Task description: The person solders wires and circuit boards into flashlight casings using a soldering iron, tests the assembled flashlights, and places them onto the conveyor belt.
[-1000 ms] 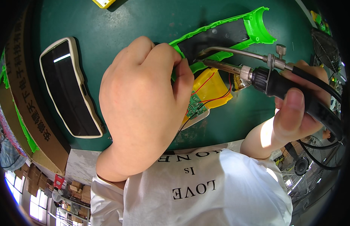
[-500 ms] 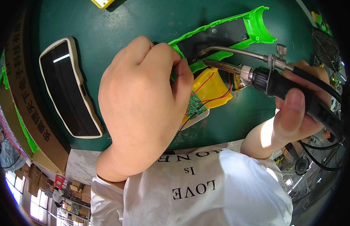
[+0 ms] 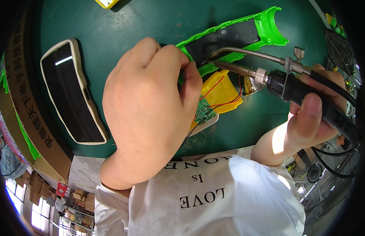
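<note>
A bright green plastic half-shell lies on the bench with a black panel inside it. My left hand is closed at the shell's left end; the hand covers that end and its fingertips are partly hidden. My right hand grips the black handle of a soldering iron with a metal solder-feed tube above it. The iron's tip and the tube end meet over the shell, near my left fingers. Below the shell sit a yellow-wrapped pack, a green circuit board with red and black wires, and a shiny lamp reflector.
A smartphone in a cream case lies on the green bench to the left. A tall cardboard box wall stands at the left edge. Fans are at the right, and a yellow object shows at the far edge.
My right hand and the soldering iron have shifted slightly to the right, the tip staying over the shell. My left hand has hardly moved.
</note>
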`<action>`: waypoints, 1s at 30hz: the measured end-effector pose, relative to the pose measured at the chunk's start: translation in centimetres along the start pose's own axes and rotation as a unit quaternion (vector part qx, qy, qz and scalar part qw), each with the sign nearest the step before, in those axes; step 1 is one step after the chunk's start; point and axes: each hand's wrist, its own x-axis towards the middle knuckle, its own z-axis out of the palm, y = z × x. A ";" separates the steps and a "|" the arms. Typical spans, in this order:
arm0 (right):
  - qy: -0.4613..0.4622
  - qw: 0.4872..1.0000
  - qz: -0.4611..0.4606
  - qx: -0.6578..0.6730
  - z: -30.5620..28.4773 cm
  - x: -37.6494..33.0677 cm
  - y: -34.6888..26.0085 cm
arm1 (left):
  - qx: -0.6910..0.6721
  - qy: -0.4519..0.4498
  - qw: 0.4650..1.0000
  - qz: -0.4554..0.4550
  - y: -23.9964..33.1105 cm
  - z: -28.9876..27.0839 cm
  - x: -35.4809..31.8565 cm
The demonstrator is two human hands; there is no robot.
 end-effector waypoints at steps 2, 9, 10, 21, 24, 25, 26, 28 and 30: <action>0.004 1.000 -0.002 0.000 -0.1 0.0 0.2 | -0.003 0.000 1.000 0.001 0.0 0.0 0.1; 0.047 0.999 -0.016 -0.009 -0.8 -0.3 0.9 | 0.005 -0.006 1.000 -0.004 0.1 -0.2 -0.1; 0.054 0.998 -0.017 -0.010 -0.9 -0.3 1.0 | 0.011 -0.010 1.000 -0.006 0.1 -0.3 -0.1; 0.148 0.917 0.206 0.306 -1.4 -0.7 3.3 | 0.039 -0.048 0.998 -0.005 0.4 -1.4 -0.4; 0.186 0.880 0.228 0.374 0.0 0.1 3.9 | 0.052 -0.062 0.997 -0.013 0.2 -1.8 -0.5; 0.189 0.879 0.227 0.373 0.1 0.1 4.3 | 0.065 -0.071 0.995 -0.019 0.2 -1.9 -0.6; 0.163 0.866 0.226 0.416 0.1 0.1 4.6 | 0.072 -0.078 0.994 -0.027 0.4 -2.2 -0.6; 0.095 0.850 0.217 0.471 0.2 0.2 5.1 | 0.071 -0.082 0.994 -0.030 0.4 -2.4 -0.7; 0.138 0.848 0.243 0.450 0.6 0.4 4.9 | 0.072 -0.085 0.993 -0.033 0.5 -2.6 -0.7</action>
